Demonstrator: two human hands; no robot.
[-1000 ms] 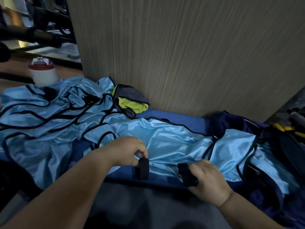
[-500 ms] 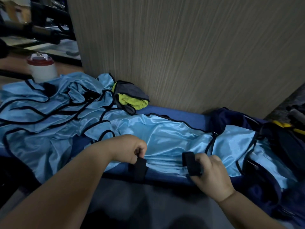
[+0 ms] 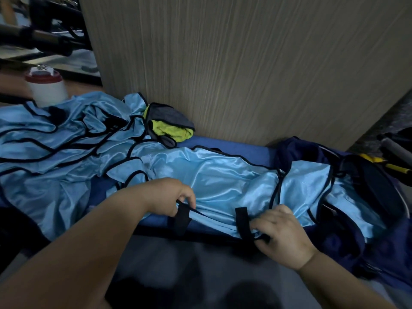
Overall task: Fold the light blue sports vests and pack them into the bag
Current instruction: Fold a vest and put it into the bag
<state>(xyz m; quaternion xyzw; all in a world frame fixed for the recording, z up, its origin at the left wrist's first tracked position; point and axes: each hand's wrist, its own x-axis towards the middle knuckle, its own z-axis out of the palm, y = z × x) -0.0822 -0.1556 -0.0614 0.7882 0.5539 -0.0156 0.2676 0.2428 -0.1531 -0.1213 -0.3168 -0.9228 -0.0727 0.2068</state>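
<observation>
The light blue vest (image 3: 223, 181) lay spread across the blue pad (image 3: 240, 150) in the middle of the frame, its near hem along the pad's front edge. The left hand (image 3: 171, 197) pinched a black side strap (image 3: 183, 216) between thumb and curled fingers. The right hand (image 3: 283, 233) pinched the second strap (image 3: 242, 221) low down, where it met the hem.

The satin looked thin, light, limp and slippery. It would likely slide and shed a crease unless taken by the black-bound edges or the straps and smoothed flat after each fold.

A heap of vests (image 3: 55, 148) filled the left of the frame. At the right, a stretch of light blue cloth (image 3: 305, 186) lay over the mouth of the navy bag (image 3: 296, 150); whether that was a separate folded vest could not be told. The bag's inside was hidden and its lower right part was dark. The bottom of the frame was blurred and dim.
</observation>
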